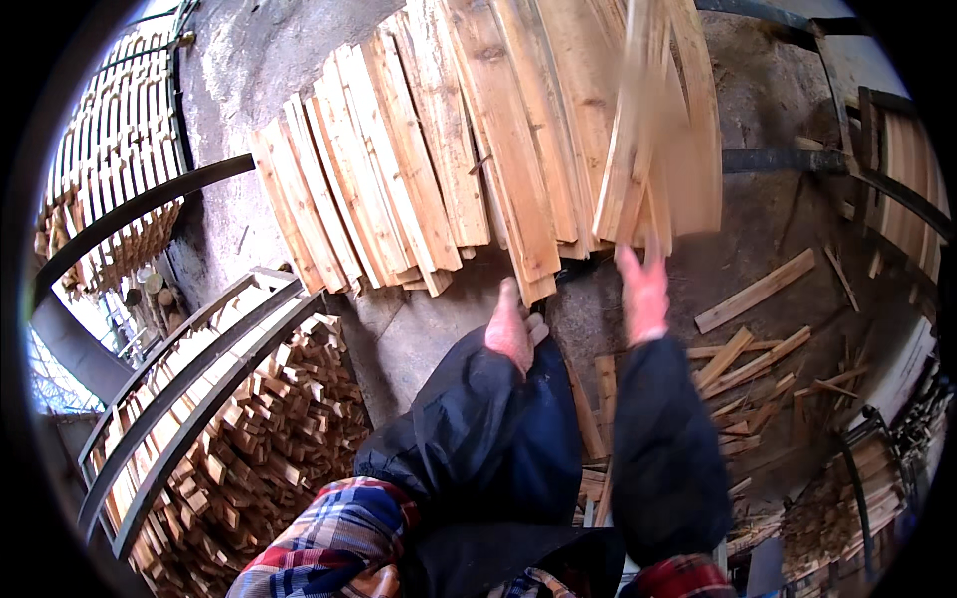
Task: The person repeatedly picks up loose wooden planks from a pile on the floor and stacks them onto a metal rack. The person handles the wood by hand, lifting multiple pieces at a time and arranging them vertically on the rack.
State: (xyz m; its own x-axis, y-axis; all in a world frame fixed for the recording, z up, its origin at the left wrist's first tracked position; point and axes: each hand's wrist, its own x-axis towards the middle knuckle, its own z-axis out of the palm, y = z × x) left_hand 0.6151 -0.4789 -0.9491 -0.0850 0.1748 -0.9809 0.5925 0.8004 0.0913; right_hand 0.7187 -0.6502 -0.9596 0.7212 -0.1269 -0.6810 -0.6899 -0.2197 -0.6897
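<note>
Wooden boards (486, 140) lie side by side ahead, presumably so their ends are within reach, the right hand (644, 289) with fingers parted at a slanted board (616, 189) and the left hand (511, 337) (its grip I cannot tell) by a protruding plank (520, 204).

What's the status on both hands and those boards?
Left hand near boards, grip unclear. Right hand blurred, contact unclear. Boards side by side, some overlapping. Loose wood pieces right.
</note>
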